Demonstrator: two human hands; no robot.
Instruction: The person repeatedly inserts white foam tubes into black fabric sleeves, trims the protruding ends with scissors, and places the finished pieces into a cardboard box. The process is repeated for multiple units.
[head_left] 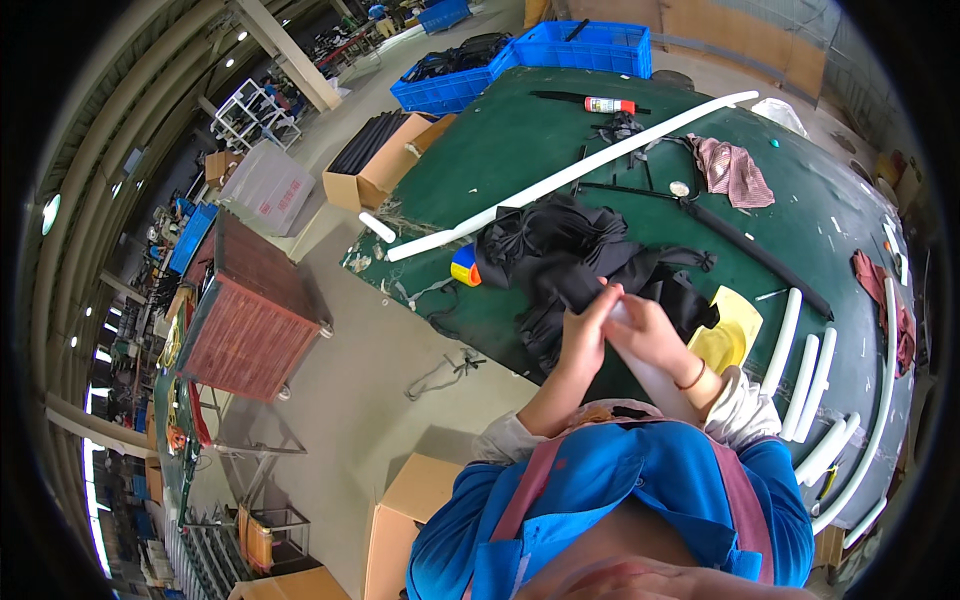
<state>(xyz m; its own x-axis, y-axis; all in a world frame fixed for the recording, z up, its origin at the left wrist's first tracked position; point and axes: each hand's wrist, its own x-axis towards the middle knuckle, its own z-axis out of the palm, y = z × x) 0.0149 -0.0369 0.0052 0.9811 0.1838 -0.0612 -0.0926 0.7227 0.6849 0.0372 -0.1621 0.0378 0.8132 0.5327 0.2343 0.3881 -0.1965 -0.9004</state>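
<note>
A person in a blue shirt point(640, 490) stands at a green table point(520, 140). Both hands grasp a white tube point(655, 378) held upright near the chest: the left hand point(585, 335) wraps its top, the right hand point(650, 335) grips beside it. A heap of black fabric sleeves point(560, 255) lies just beyond on the table.
</note>
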